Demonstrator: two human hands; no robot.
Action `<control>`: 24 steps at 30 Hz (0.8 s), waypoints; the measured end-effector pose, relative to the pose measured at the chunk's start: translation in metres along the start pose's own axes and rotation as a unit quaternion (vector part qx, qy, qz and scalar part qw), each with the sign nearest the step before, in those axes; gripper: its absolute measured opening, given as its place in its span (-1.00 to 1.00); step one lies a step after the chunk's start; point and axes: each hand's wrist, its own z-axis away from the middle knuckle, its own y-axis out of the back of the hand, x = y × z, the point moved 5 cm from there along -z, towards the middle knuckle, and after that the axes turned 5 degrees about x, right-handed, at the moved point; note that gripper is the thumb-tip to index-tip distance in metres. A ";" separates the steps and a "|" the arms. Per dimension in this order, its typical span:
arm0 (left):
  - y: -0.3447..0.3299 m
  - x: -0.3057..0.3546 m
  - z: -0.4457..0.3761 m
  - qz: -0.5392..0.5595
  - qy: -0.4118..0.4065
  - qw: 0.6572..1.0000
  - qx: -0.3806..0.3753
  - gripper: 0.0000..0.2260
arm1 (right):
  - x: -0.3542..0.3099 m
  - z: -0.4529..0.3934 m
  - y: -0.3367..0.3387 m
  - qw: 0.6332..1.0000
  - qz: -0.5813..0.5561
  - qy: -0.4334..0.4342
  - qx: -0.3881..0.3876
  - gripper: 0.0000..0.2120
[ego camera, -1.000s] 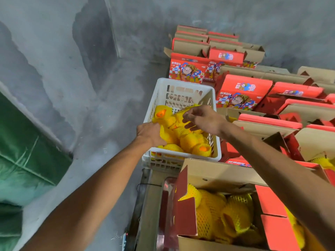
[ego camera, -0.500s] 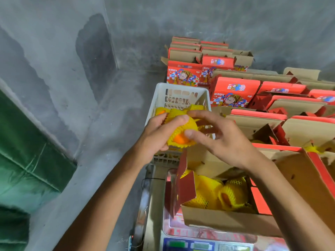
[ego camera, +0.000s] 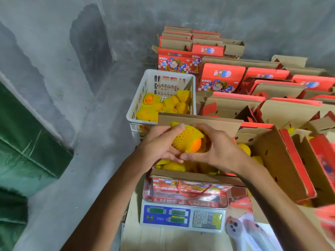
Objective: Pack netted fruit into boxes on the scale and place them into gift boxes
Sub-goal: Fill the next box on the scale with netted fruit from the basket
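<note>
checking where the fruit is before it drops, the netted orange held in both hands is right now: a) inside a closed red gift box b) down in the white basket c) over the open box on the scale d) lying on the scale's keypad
c: both the left hand and the right hand grip the netted orange above the open box that sits on the scale.

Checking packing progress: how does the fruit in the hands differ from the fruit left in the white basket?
The held fruit is gripped by both the left hand and right hand above the box on the scale; the basket fruit lies loose. The held one's orange skin shows at its net's end. Both wear yellow foam nets.
</note>
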 end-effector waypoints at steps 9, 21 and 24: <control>0.007 -0.008 0.018 -0.350 -0.180 0.906 0.154 -0.54 | 0.044 -0.015 -0.025 0.946 0.286 -0.060 -0.138 -0.35; 0.033 -0.015 0.046 -0.154 -0.309 0.921 0.178 -0.84 | 0.041 -0.005 -0.019 0.953 0.190 -0.082 -0.219 -0.57; 0.035 -0.016 0.053 -0.127 -0.341 0.914 0.181 -0.84 | 0.039 0.000 -0.021 0.957 0.163 -0.088 -0.224 -0.58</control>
